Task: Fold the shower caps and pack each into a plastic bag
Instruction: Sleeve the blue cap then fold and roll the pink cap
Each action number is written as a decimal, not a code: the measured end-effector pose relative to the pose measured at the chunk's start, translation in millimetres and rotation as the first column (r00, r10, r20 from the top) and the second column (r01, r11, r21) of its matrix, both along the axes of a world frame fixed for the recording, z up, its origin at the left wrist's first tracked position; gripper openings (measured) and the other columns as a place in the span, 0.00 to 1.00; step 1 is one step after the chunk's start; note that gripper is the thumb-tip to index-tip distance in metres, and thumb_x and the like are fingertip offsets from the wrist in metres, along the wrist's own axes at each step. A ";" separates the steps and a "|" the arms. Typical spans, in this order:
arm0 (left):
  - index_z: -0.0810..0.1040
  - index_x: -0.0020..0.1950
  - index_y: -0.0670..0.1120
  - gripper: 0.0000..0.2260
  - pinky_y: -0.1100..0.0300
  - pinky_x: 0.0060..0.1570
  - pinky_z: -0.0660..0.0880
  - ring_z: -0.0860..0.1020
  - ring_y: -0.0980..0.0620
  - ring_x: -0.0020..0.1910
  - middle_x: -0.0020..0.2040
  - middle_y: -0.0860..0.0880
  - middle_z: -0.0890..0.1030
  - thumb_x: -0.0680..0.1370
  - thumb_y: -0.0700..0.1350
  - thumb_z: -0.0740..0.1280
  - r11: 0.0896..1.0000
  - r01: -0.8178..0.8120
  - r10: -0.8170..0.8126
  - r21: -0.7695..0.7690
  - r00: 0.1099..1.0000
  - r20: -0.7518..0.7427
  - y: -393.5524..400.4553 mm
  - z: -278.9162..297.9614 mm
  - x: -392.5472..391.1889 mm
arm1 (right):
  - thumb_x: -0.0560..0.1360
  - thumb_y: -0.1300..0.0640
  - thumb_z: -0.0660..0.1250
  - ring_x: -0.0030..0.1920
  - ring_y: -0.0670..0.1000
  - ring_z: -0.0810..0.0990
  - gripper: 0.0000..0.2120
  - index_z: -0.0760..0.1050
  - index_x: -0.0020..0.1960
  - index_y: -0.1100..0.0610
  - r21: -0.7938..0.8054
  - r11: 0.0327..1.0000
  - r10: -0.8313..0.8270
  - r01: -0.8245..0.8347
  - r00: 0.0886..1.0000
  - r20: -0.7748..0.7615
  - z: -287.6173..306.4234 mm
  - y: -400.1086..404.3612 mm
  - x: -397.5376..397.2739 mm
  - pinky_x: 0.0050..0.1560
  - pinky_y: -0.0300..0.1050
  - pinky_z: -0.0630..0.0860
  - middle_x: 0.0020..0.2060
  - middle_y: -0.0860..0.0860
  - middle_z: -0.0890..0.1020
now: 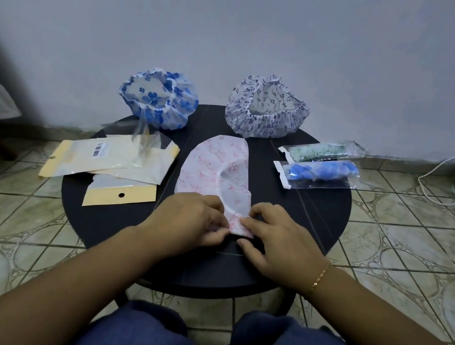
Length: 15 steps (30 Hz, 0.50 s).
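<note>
While flat on table [316,212], pink cap [215,168] near end pinched by both hands.

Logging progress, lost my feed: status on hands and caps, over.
Both hands, left hand and right hand, pinching near end of pink cap, folded flat on table. Two caps bagged. Nothing in the way.

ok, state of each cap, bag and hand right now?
pink cap: flattened, folded lengthwise, near end being rolled or folded
blue flower cap: unfolded, puffed, opening up
purple print cap: unfolded, puffed, opening up
green packed bag: holds a folded cap
blue packed bag: holds a folded cap
empty bags: stacked flat, unfilled
left hand: fingers pinch pink cap's near end
right hand: fingers pinch the same end
</note>
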<state>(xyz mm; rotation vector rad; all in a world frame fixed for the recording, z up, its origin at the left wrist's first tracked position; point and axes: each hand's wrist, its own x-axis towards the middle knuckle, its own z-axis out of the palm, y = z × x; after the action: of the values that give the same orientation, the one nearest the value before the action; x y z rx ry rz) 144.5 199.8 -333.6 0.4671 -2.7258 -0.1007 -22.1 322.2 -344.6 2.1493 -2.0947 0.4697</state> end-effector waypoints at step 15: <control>0.83 0.51 0.57 0.09 0.71 0.51 0.72 0.78 0.67 0.48 0.47 0.61 0.83 0.72 0.54 0.71 0.678 -0.174 0.366 0.714 0.922 -0.123 -3.4 -7.3 -3.0 | 0.77 0.54 0.64 0.45 0.46 0.77 0.07 0.81 0.48 0.54 0.113 0.985 -0.173 0.131 0.750 0.639 8.9 -29.2 -12.3 0.42 0.29 0.69 0.42 0.46 0.81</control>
<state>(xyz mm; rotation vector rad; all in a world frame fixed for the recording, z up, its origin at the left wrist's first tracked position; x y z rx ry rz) 141.4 196.4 -340.9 0.9842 -2.2358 -1.0593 -34.4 293.0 -335.7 1.9968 -2.6130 1.3084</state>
